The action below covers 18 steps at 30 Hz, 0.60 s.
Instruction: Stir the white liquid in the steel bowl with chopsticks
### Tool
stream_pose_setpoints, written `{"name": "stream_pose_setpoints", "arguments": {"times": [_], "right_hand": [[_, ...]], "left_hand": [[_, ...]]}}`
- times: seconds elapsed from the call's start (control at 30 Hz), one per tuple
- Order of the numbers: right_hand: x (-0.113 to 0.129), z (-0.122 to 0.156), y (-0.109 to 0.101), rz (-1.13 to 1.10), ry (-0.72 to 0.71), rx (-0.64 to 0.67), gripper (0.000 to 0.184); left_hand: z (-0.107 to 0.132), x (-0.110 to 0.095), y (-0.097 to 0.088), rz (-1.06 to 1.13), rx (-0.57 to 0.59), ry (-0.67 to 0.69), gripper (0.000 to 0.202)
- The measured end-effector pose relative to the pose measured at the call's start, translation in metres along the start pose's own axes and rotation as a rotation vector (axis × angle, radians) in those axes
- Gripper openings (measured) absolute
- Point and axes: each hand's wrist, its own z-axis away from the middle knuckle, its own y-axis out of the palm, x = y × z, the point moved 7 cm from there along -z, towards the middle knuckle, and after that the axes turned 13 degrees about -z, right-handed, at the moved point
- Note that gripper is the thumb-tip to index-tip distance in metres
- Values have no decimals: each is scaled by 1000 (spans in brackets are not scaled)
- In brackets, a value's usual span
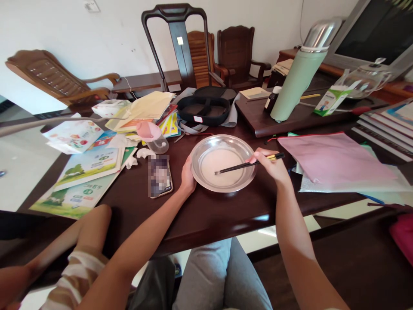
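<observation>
A round metal basin (200, 178) sits on the dark wooden table, holding a pale, milky white mixture (214, 159). My left hand (187, 174) grips the basin's left rim, its fingertips partly hidden behind the wall. Black chopsticks (240, 165) with gold bands are held in my right hand (266, 163), fingers closed around them. Their tips reach into the mixture near the basin's middle. Left of the basin lies a phone (161, 176) with its screen lit, and behind it stands a clear cup with a pink lid (151, 133).
Booklets (87, 168) and a tissue box (75, 135) lie at left, near another person's arm (93, 228). A black case (203, 110) stands behind the basin. At right are a green thermos (297, 77), a pink pouch (338, 157), a glass teapot (366, 79) and stacked books (390, 125).
</observation>
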Motion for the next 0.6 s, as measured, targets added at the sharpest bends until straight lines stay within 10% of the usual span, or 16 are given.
{"name": "stream_pose_setpoints", "arguments": {"times": [0.2,0.6], "right_hand": [[1,-2,-7,39,-57,-107,64],[0,-3,-1,54,-52,-33,62]], "left_hand": [[1,-11,-4,-82,18,196,78],[6,-29,-1,-249,52,299,58]]}}
